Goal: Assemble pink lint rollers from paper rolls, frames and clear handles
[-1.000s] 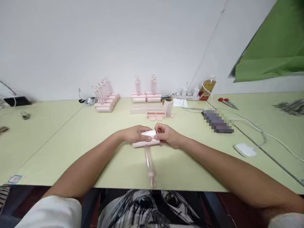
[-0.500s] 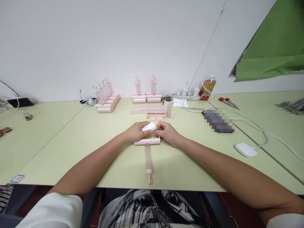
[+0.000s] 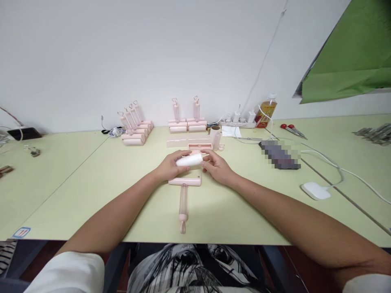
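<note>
A white lint roller refill (image 3: 190, 160) lies level between my two hands, just above the table. My left hand (image 3: 169, 166) is wrapped round its left end, thumb in front. At the other end, the thumb and fingers of my right hand (image 3: 216, 166) close on the roll's edge. Under the hands rests a pink lint roller frame (image 3: 185, 181), its clear handle (image 3: 183, 201) pointing toward me and ending in a pink loop. Behind the hands lies a pink open cover (image 3: 200, 146), partly hidden by my fingers.
Assembled pink lint rollers (image 3: 134, 136) stand in a row at back left, with two more (image 3: 187, 125) by the wall. A cardboard-cored roll (image 3: 215, 136), a power strip (image 3: 238, 124), a drink bottle (image 3: 266, 112), a phone (image 3: 280, 155) and a white charger (image 3: 316, 191) lie rightward.
The refill now shows more of its length, and my right hand's fingers have opened out around its right end. The lint roller frame has shifted slightly left.
</note>
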A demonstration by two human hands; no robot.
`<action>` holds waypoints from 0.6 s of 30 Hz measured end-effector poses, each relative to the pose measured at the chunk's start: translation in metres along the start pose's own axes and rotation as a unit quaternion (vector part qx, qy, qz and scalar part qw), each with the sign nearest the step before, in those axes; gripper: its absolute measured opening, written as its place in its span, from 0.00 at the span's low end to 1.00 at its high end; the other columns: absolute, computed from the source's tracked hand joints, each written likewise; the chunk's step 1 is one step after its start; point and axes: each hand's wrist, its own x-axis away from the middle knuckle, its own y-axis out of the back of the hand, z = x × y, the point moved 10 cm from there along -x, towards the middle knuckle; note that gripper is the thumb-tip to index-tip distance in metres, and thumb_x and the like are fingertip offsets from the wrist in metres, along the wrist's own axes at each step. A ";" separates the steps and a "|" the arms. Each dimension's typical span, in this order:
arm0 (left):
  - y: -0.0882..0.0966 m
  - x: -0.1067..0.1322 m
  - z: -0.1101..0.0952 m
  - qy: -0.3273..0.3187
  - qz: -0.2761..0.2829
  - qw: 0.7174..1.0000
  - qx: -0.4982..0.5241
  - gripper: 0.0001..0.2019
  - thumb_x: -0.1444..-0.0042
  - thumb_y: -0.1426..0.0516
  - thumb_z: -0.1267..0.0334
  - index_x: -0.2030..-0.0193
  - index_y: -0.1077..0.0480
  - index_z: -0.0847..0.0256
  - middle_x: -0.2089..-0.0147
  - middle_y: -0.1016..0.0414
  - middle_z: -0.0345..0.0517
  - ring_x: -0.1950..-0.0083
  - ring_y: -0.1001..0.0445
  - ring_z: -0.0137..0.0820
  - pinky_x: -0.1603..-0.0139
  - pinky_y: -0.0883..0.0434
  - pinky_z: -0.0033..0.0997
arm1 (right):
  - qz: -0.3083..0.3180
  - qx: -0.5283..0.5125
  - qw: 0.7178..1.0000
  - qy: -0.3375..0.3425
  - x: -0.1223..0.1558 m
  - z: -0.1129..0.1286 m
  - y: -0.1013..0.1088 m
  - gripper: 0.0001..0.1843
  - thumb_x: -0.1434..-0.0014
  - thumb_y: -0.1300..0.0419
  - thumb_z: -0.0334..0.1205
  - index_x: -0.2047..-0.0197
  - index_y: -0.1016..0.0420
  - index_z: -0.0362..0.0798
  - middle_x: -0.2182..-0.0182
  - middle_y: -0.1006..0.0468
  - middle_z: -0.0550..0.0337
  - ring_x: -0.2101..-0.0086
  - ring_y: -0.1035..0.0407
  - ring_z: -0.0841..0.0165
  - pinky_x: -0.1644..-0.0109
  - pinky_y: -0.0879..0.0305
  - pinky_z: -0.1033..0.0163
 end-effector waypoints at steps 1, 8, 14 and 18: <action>0.000 0.000 0.002 0.008 0.001 1.000 0.015 0.29 0.54 0.35 0.62 0.43 0.32 0.58 0.45 0.29 0.49 0.50 0.28 0.38 0.52 0.29 0.36 | 0.024 -0.020 0.999 -0.004 0.000 -0.001 -0.004 0.25 0.45 0.41 0.43 0.44 0.36 0.51 0.67 0.26 0.63 0.74 0.31 0.71 0.73 0.37 0.66; 0.018 -0.005 0.017 0.029 -0.099 0.968 0.229 0.30 0.60 0.31 0.61 0.53 0.41 0.57 0.59 0.32 0.39 0.64 0.29 0.26 0.65 0.28 0.27 | 0.047 -0.138 0.987 -0.075 -0.004 -0.015 -0.005 0.22 0.47 0.38 0.40 0.47 0.33 0.49 0.72 0.26 0.63 0.77 0.29 0.70 0.81 0.34 0.68; 0.015 -0.005 0.021 0.051 -0.096 0.954 0.280 0.27 0.59 0.31 0.62 0.59 0.43 0.58 0.66 0.32 0.34 0.68 0.28 0.24 0.67 0.25 0.27 | 0.074 -0.207 0.970 -0.106 -0.006 -0.023 -0.008 0.20 0.44 0.39 0.37 0.47 0.31 0.48 0.68 0.22 0.59 0.77 0.28 0.73 0.78 0.29 0.69; 0.017 -0.003 0.018 0.054 -0.101 0.951 0.287 0.28 0.60 0.30 0.62 0.58 0.43 0.58 0.64 0.30 0.35 0.68 0.27 0.23 0.66 0.24 0.28 | 0.079 -0.221 0.967 -0.102 -0.007 -0.023 -0.008 0.19 0.44 0.39 0.36 0.48 0.30 0.48 0.68 0.22 0.58 0.77 0.28 0.73 0.76 0.28 0.69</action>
